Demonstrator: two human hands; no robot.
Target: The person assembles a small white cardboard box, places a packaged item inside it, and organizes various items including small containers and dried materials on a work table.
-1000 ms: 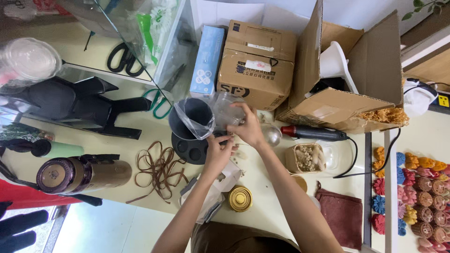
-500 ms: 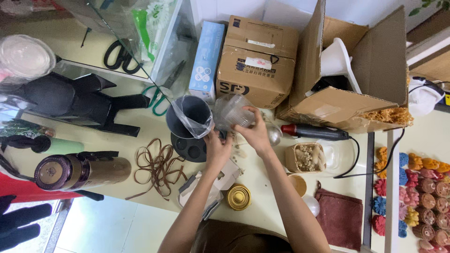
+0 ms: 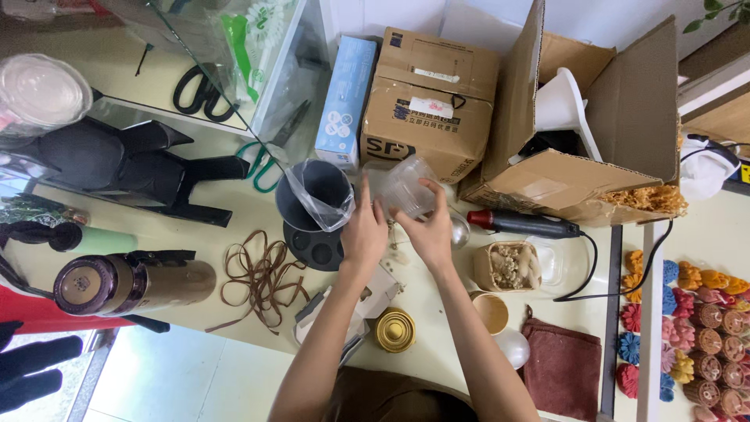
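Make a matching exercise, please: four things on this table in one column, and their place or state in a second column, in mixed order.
1. clear plastic cup
2. rubber bands
3. dark grey bin
4. maroon cloth

a. lined with a clear bag
b. held in both hands
c. folded near the table's front edge
d. loose pile on the table

Pairs: 1-b, 2-d, 3-a, 4-c

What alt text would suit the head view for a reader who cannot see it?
Two bare hands, left hand and right hand, hold a clear plastic cup above a cluttered table. Beside them stand a dark bin lined with a plastic bag, cardboard boxes and loose rubber bands.
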